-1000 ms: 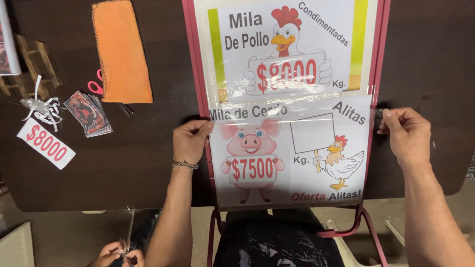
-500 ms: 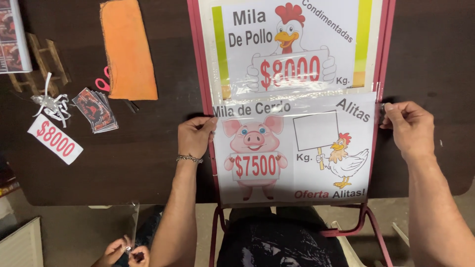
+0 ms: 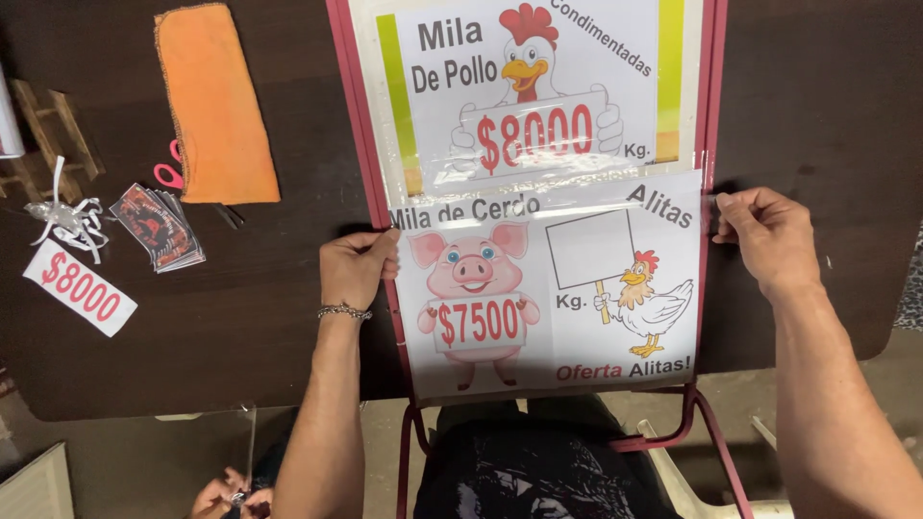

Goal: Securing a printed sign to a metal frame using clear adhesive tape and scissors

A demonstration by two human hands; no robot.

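1. On the dark table (image 3: 240, 317) lies a red metal frame (image 3: 358, 154), and two printed sheets lie inside it.
2. Upper sheet (image 3: 538, 96): a cartoon chicken under a shiny clear cover.
3. Lower sheet (image 3: 548, 288): a pink pig on its left half and a white hen with a blank sign on its right; its top edge overlaps the upper sheet's bottom.
4. Left hand (image 3: 354, 267) pinches the lower sheet's upper left corner against the frame's left bar, fingers curled shut on the paper; a metal bracelet (image 3: 344, 311) circles the wrist.
5. Right hand (image 3: 769, 235) grips the sheet's upper right corner at the frame's right bar, thumb and fingers closed on the edge.
6. Far left, well apart from the hands, lie an orange cloth (image 3: 216, 101), pink scissors (image 3: 168, 173) partly under it, a small stack of cards (image 3: 159, 226), a white price tag (image 3: 79, 286) and a knot of white string (image 3: 65, 216).
7. Another person's hands (image 3: 226, 495) show at the bottom edge, below the table.
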